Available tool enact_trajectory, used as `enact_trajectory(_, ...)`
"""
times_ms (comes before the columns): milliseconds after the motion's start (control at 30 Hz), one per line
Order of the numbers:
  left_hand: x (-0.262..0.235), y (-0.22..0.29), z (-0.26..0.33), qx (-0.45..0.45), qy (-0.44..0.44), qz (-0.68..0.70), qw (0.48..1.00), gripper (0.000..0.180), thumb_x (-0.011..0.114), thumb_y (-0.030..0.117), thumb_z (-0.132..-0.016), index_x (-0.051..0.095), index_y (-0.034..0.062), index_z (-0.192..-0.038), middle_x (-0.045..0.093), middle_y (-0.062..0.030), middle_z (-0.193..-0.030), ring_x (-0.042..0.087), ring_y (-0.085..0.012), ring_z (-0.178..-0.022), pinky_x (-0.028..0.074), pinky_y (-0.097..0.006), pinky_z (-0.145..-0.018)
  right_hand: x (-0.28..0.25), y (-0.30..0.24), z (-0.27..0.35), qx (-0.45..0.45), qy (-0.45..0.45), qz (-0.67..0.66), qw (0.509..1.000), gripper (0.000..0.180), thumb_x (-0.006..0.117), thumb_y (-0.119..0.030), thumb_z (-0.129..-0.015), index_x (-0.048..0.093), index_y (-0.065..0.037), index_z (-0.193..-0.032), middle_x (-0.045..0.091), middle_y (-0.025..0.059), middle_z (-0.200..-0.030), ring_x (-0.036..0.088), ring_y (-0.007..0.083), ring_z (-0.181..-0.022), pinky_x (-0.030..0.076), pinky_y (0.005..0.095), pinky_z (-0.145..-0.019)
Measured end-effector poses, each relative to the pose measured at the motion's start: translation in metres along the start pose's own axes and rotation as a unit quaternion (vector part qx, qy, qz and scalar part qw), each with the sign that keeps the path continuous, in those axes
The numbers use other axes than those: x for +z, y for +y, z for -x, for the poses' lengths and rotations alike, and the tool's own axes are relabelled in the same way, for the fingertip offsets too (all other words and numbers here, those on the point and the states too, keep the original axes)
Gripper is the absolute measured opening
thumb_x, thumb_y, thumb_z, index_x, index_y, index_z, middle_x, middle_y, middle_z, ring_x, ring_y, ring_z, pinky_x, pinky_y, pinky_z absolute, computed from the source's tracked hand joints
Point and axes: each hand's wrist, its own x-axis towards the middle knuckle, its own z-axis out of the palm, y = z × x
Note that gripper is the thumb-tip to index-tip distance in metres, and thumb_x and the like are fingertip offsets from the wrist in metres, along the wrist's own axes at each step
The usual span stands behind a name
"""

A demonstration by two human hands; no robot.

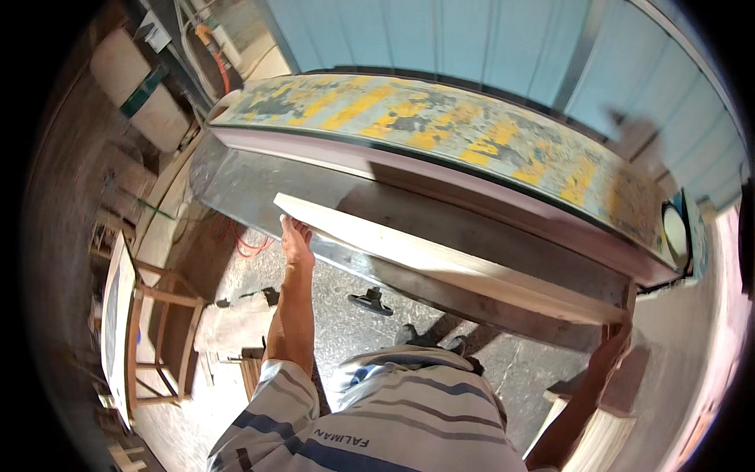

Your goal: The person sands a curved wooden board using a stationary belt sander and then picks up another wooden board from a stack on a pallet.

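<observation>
A long pale wooden board (444, 259) slants over the grey metal machine bed (271, 177), from upper left to lower right. My left hand (297, 242) holds it near its left end, the fingers pointing up against its near side. At the far right end my right hand (609, 346) grips the board; its fingers are partly hidden in shadow. Whether the board rests on the bed or is held just above it, I cannot tell. Behind it runs a long guard (425, 130) with a worn top in yellow and grey stripes.
Below the bed's near edge sits a black handwheel (371, 301). A wooden-framed stand (161, 338) is at the left, and stacked timber (602, 436) lies at the lower right. Blue panelled sheeting (440, 39) rises behind the machine. A red hose (248, 245) lies on the floor.
</observation>
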Motion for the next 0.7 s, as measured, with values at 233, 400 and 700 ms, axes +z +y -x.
enact_trajectory(233,-0.002,0.043,0.045,0.086,-0.103,0.022,0.991,0.077,0.031,0.062,-0.089,0.032,0.0009,-0.135,0.039,-0.0117,-0.135,0.035,-0.0226,-0.125,0.024,-0.036,-0.103,-0.002,-0.002,-0.007,0.023,-0.005,-0.018,1.0,0.047,0.046,-0.042,-0.089,0.055,-0.007,-0.118,0.057,0.0055,-0.116,0.051,0.0147,-0.106,0.037,0.0297,-0.091)
enact_trajectory(400,0.028,0.062,0.074,0.105,-0.131,-0.029,0.985,0.071,0.039,0.06,-0.088,0.034,0.0072,-0.134,0.044,-0.0067,-0.129,0.041,-0.0191,-0.115,0.029,-0.036,-0.096,0.001,-0.002,-0.005,0.013,0.012,-0.004,1.0,0.046,0.045,-0.043,-0.089,0.056,-0.007,-0.116,0.058,0.0049,-0.113,0.052,0.0147,-0.104,0.038,0.0308,-0.091)
enact_trajectory(700,0.02,0.061,0.045,0.076,-0.136,-0.094,0.983,0.072,0.041,0.059,-0.087,0.028,0.0127,-0.14,0.034,-0.0074,-0.139,0.03,-0.0235,-0.128,0.019,-0.041,-0.104,-0.01,0.037,-0.013,-0.11,-0.103,-0.076,0.986,0.051,0.042,-0.039,-0.094,0.04,-0.004,-0.131,0.044,0.011,-0.13,0.042,0.021,-0.12,0.031,0.035,-0.102)
